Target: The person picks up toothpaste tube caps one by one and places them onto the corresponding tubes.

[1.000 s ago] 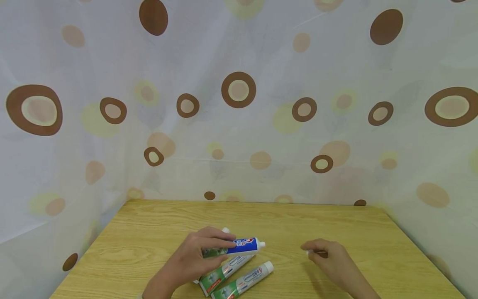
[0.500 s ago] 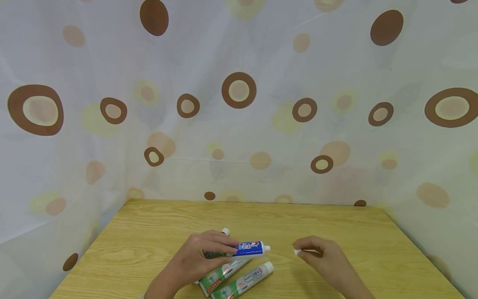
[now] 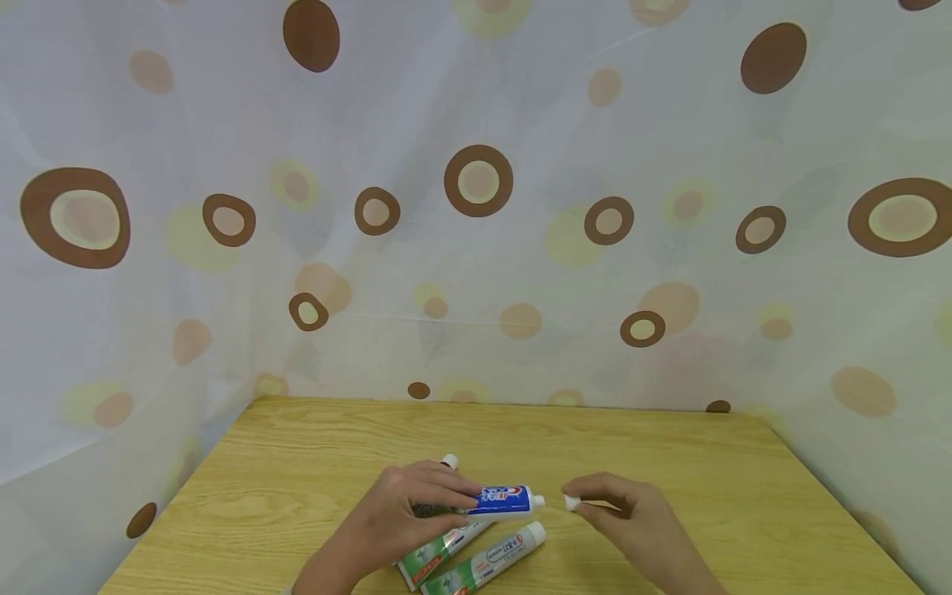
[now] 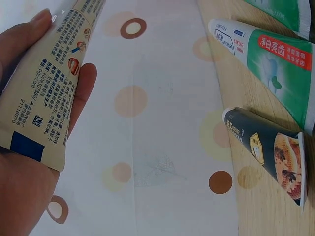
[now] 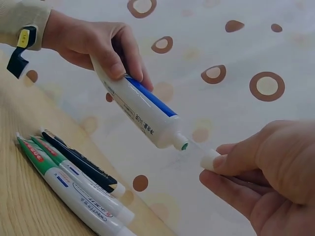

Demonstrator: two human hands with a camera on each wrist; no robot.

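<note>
My left hand (image 3: 405, 516) grips a blue and white toothpaste tube (image 3: 506, 502) above the table, its bare nozzle pointing right. In the right wrist view the tube (image 5: 142, 110) shows its uncapped nozzle (image 5: 181, 142), greenish at the opening. Thumb and fingers of my right hand (image 3: 625, 516) pinch a small white cap (image 3: 571, 502) a short gap away from that nozzle. Seen from the left wrist, the tube's cream back (image 4: 47, 93) carries printed text and lies across the palm.
Below the held tube, two green and white toothpaste tubes (image 3: 487, 562) (image 5: 74, 196) and a black one (image 4: 266, 152) lie on the wooden table (image 3: 297, 463). Behind the table hangs a white curtain (image 3: 521, 273) with brown dots.
My right hand has moved left with the cap, narrowing the gap to the nozzle. The left hand has shifted slightly right and down with the toothpaste tube.
</note>
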